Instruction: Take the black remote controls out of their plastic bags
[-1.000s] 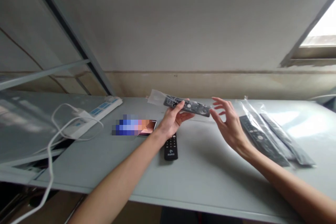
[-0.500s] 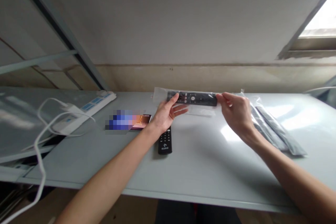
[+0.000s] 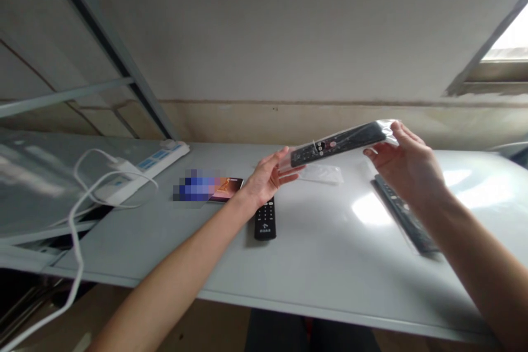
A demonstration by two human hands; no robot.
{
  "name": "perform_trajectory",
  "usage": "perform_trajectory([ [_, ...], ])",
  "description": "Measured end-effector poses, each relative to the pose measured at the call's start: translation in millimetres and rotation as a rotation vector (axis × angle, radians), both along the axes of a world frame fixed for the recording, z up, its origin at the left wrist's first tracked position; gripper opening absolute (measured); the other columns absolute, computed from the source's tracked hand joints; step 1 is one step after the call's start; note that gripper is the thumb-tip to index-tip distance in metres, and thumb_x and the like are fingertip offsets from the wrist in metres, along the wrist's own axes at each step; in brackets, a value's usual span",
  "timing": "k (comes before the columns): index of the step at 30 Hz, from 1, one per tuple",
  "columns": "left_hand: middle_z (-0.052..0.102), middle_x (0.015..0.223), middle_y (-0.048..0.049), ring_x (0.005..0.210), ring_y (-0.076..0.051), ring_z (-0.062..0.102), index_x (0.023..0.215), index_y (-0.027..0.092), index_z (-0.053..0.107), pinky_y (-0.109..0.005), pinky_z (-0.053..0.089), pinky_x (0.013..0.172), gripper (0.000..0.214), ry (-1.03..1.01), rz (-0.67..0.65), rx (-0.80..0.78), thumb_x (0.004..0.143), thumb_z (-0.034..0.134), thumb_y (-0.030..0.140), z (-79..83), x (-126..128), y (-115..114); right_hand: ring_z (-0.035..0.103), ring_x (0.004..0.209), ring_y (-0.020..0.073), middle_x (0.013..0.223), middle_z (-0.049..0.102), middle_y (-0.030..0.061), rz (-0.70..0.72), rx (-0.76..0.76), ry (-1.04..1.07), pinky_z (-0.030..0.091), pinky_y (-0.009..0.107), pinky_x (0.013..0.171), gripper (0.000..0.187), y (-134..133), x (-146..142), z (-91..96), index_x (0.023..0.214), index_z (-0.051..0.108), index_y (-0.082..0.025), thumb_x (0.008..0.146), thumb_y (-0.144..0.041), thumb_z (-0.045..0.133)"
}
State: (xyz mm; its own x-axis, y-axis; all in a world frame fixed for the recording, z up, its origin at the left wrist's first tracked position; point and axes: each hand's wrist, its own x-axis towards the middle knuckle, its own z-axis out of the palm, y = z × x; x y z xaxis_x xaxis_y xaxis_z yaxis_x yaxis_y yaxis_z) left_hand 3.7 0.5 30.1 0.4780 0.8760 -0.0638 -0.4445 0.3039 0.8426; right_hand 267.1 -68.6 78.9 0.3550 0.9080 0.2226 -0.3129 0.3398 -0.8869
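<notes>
Both my hands hold a black remote control (image 3: pixel 342 142) in a clear plastic bag above the table, its right end tilted up. My left hand (image 3: pixel 270 176) supports the left end, thumb on top and fingers beneath. My right hand (image 3: pixel 408 157) pinches the bag's right end between thumb and fingers. Below my left hand lies an unwrapped black remote (image 3: pixel 265 223), its upper part hidden. Another bagged remote (image 3: pixel 406 217) rests on the table at the right, partly covered by my right hand and forearm. A flat clear plastic bag (image 3: pixel 322 174) lies behind the held remote.
A phone with a lit, partly blurred screen (image 3: pixel 226 189) lies left of my left hand. Further left, a white power strip (image 3: pixel 144 170) with white cables (image 3: pixel 72 231) sits by a metal frame (image 3: pixel 111 49). The grey table (image 3: pixel 322 269) meets a wall behind.
The held remote's right end has risen and moved right with my right hand. Only one bagged remote shows at the right now, buttons visible, where two showed before.
</notes>
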Motion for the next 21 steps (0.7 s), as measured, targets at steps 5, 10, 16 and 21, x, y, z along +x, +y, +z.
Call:
perform_trajectory([
  [5,0.08,0.119,-0.0123,0.083,-0.022,0.08,0.115,0.018,0.08,-0.023,0.055,0.053,0.041,0.049,-0.015,0.036,0.085,0.087,0.044,0.6,-0.4,-1.1,0.065,0.082,0.0144,0.1,0.068,0.0027,-0.024,0.029,-0.018,0.056,0.025,0.075,0.01,-3.2,1.5,3.9,0.089,0.06,-0.026,0.099,-0.026,0.059],
  [10,0.08,0.112,-0.012,0.079,-0.021,0.079,0.116,0.018,0.078,-0.022,0.046,0.044,0.044,0.071,-0.039,0.035,0.085,0.087,0.047,0.8,-0.2,-1.9,0.066,0.091,0.0171,0.105,0.067,0.0051,-0.045,0.038,-0.147,0.057,0.031,0.092,0.018,-6.4,4.4,7.8,0.083,0.054,-0.026,0.101,-0.026,0.05],
  [16,0.08,0.094,-0.0094,0.075,-0.017,0.076,0.107,0.016,0.077,-0.021,0.045,0.049,0.037,0.072,-0.131,0.046,0.084,0.088,0.043,-1.6,1.3,-2.8,0.065,0.088,0.0172,0.105,0.069,0.0047,-0.058,0.053,-0.101,0.059,0.03,0.091,0.009,-2.8,3.5,4.3,0.095,0.067,-0.027,0.097,-0.027,0.059],
  [21,0.077,0.091,-0.0062,0.065,-0.011,0.067,0.101,0.016,0.077,-0.022,0.044,0.051,0.036,0.083,-0.133,0.077,0.082,0.09,0.044,-1.7,1.1,-3.6,0.063,0.077,0.0154,0.091,0.068,0.0029,-0.009,0.091,-0.124,0.059,0.028,0.074,0.006,1.8,7.9,0.5,0.092,0.07,-0.024,0.091,-0.03,0.069],
])
